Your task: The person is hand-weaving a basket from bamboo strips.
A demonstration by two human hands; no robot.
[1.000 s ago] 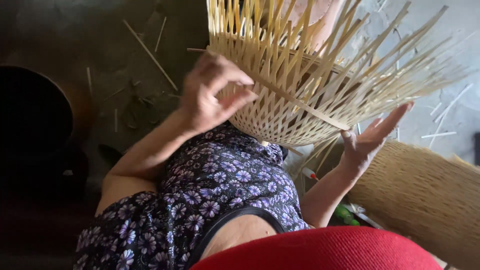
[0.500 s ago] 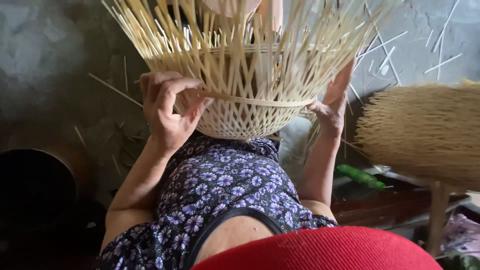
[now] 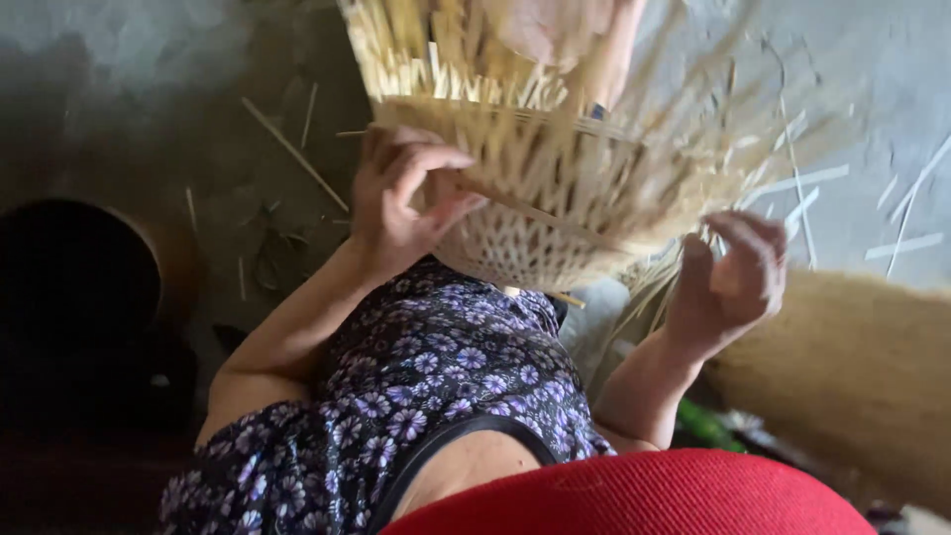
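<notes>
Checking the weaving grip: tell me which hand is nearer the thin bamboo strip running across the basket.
Left. The left hand pinches the bamboo strip against the basket; the right hand is off the basket's lower right edge.

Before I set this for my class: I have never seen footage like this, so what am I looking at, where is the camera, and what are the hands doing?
There is no machine here. A person wears one camera on the head, and it looks down over their own body, so you see a flowered top and a red edge at the bottom. The picture is blurred in places.

The left hand presses on the side of a half-woven basket of pale strips, fingers curled where a thin strip crosses the weave. The right hand is curled beside the loose strip ends hanging from the basket; whether its grip closes on one is too blurred to tell.

Below is a grey floor with scattered loose strips. A finished woven piece lies on the right, and a dark round container sits on the left.
</notes>
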